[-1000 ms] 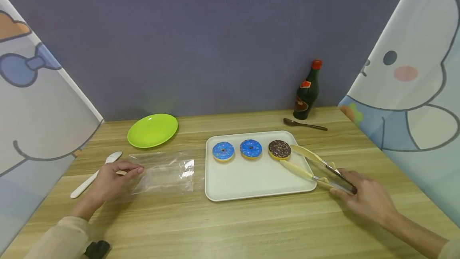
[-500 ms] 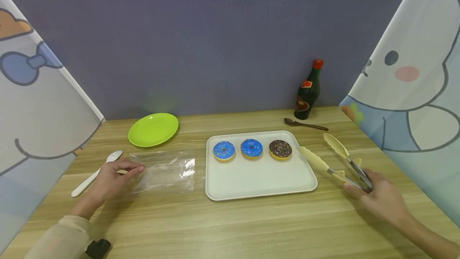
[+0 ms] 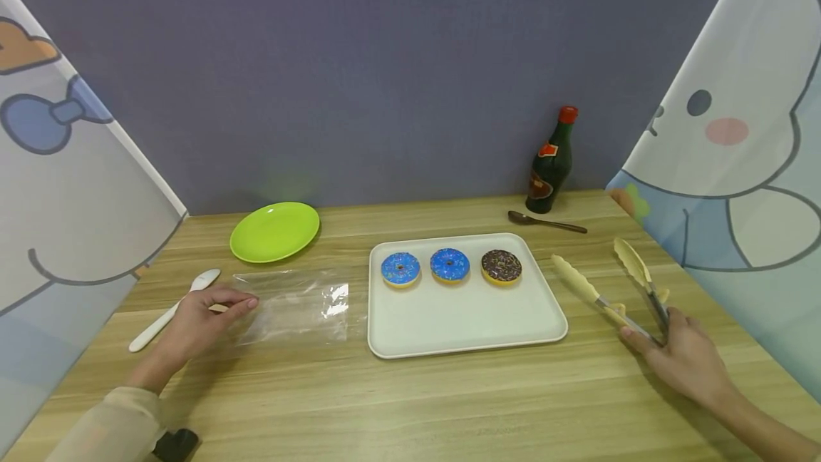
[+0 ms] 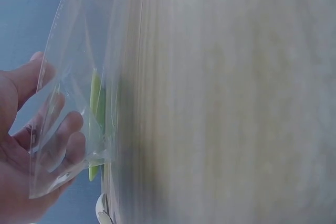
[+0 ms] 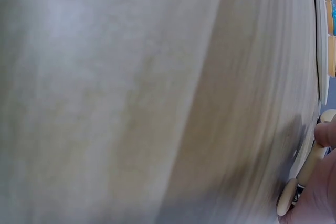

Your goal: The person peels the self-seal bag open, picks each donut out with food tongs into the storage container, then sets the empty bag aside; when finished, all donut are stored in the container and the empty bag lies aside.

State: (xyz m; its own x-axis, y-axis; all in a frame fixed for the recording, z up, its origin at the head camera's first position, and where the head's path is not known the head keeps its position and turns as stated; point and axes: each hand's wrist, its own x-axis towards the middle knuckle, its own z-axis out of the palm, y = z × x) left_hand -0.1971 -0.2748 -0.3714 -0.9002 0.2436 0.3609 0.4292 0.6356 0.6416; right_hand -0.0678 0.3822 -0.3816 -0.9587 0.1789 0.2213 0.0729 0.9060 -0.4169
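A white tray (image 3: 468, 323) holds two blue-iced donuts (image 3: 400, 269) (image 3: 449, 264) and a chocolate donut (image 3: 501, 266) in a row. My right hand (image 3: 648, 337) grips cream tongs (image 3: 599, 291) by their hinge end, to the right of the tray. The tong arms are spread and hold nothing. To the left of the tray lies a clear plastic bag (image 3: 291, 305), and my left hand (image 3: 237, 301) pinches its left edge. In the left wrist view the bag (image 4: 79, 77) is lifted over the fingers (image 4: 58, 140). The right wrist view shows the tongs (image 5: 302, 177) beside blurred table wood.
A green plate (image 3: 274, 232) sits at the back left and a white spoon (image 3: 173, 309) lies beside my left hand. At the back right a dark bottle (image 3: 550, 162) with a red cap stands by a brown spoon (image 3: 545, 222). Cartoon-printed curtains flank the wooden table.
My right hand has drawn the tongs rightward, off the tray and away from the chocolate donut, and the arms have spread wider. The left hand and the bag have stayed put.
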